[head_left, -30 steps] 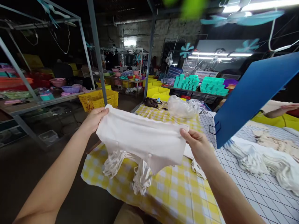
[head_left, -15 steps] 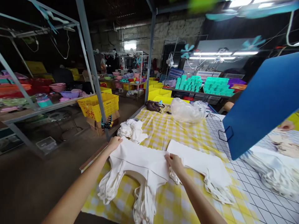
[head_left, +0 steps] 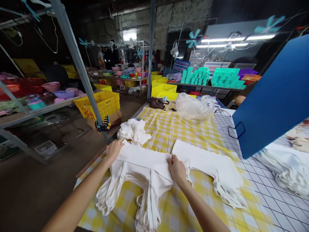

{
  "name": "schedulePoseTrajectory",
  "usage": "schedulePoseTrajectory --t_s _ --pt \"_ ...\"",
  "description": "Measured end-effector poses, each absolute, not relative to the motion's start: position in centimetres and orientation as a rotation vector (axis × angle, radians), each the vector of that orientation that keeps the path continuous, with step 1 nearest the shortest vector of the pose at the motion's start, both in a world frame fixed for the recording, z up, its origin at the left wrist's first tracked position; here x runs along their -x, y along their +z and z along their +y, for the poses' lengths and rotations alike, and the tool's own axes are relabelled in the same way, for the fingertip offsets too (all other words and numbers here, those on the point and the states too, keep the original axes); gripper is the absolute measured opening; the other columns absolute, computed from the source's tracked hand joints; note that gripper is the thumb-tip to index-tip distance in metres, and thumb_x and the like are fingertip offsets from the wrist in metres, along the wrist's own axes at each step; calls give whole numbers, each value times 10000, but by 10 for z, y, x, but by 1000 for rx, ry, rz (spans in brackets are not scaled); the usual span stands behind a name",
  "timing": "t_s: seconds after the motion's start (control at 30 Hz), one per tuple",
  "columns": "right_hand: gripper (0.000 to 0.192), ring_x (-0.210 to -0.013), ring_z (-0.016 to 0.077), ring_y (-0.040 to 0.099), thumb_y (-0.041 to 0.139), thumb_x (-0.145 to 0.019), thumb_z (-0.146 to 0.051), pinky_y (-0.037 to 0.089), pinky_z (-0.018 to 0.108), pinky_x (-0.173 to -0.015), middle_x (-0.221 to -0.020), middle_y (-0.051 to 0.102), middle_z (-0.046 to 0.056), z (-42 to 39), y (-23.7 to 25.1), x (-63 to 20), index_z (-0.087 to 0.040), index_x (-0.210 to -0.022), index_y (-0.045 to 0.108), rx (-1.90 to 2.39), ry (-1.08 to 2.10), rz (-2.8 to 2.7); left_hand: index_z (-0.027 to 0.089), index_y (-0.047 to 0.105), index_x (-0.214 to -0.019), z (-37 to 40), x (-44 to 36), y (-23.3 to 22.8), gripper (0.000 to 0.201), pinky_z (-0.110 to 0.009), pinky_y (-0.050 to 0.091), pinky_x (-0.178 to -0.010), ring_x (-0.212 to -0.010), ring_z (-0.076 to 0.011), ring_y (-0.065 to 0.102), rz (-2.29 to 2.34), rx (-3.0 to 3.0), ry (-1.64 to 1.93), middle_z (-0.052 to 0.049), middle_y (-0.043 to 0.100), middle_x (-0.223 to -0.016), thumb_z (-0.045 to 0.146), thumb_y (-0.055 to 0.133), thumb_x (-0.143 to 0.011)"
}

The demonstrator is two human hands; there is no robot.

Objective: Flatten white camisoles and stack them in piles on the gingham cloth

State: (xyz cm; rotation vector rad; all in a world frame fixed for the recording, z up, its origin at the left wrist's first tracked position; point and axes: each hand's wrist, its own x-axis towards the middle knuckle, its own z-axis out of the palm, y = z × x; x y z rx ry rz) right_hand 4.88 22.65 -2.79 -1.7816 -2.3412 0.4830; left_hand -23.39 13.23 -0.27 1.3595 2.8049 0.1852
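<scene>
Head view: near, straps (head_left: 108,196) of the white garment (head_left: 145,158) trail in two bunches toward the near side of the yellow checked cloth (head_left: 202,206); bunches look several layers thick. Garment body lies flat just beyond them, between the hands, long axis left to right, right end slightly nearer. Left hand (head_left: 115,150) at its left far corner, fingers closed over the edge; right hand (head_left: 177,168) at its right end, thumb and fingers pinched on fabric. Neither hand is nearer, both on it; exact fingertip grip partly hidden.

Right of right hand, just beside: second white pile (head_left: 207,158), also long left to right, straps toward near right. Contact with hand can't be told. This pile crowds the right side. Just beyond the garment's left end: crumpled white cloth (head_left: 132,130), crowding the far left.

Farther right: white bundle (head_left: 287,167) and blue board (head_left: 272,96), tilted, over grid-patterned cloth (head_left: 223,130). Farther on: clear plastic bag (head_left: 190,106), brown bag (head_left: 158,103) to its left. Off-table left, yellow crate (head_left: 106,104) behind a metal post (head_left: 72,48). Far: teal boxes (head_left: 195,75), stacked.
</scene>
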Motion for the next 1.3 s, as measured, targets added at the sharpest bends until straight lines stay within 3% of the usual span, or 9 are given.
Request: schedulePoseTrajectory --t_s 0.2,0.37,0.53,0.73,0.9,1.1,1.3 --pt "315 -785 222 601 351 -885 -338 369 300 -646 -858 641 88 226 -40 -54 -157 -1125 447 1722 507 -2242 197 566 -1019 129 254 -8 333 -275 439 -683 -894 -236 625 2743 -1158 459 -96 672 -940 442 492 -807" --pt "352 -959 244 530 370 -864 -342 406 362 -775 -1035 576 116 213 -49 -69 -157 -1146 472 1283 271 -2110 138 477 -1184 100 275 -12 398 -265 455 -743 -775 -176 638 2605 -1001 683 -52 681 -819 323 448 -832" --pt "382 -1133 224 461 342 -903 -333 382 371 -890 -1235 516 99 172 -49 -63 -207 -1245 457 906 143 -2297 171 456 -1261 72 250 -25 451 -315 390 -956 -1108 -193 523 2611 -1444 855 -91 574 -1192 317 407 -838" --pt "471 -1284 194 329 282 -925 -322 290 385 -1022 -1383 409 63 139 -68 -59 -200 -1378 315 834 213 -2562 232 519 -1236 61 220 -35 413 -453 268 -1054 -1345 -261 208 2364 -1688 473 -40 360 -1416 325 362 -865" --pt "470 -1325 205 257 291 -920 -362 240 408 -1055 -1409 370 56 141 -66 -67 -209 -1358 368 952 224 -2571 240 533 -1222 64 211 -12 431 -590 68 -1052 -1357 -296 146 2450 -1671 360 -58 316 -1434 401 316 -887" --pt "440 -1304 202 303 291 -919 -323 215 421 -1065 -1384 408 50 155 -53 -69 -208 -1319 433 1062 303 -2646 261 497 -1254 72 188 -8 479 -471 162 -1082 -1313 -215 300 2202 -1772 461 -49 389 -1397 465 277 -881" --pt "439 -1315 202 277 294 -922 -347 255 415 -1046 -1391 399 52 171 -47 -76 -212 -1314 436 986 412 -2679 214 526 -1235 71 186 -11 531 -364 291 -1046 -1265 -207 384 2151 -1671 524 -72 415 -1378 497 290 -854"
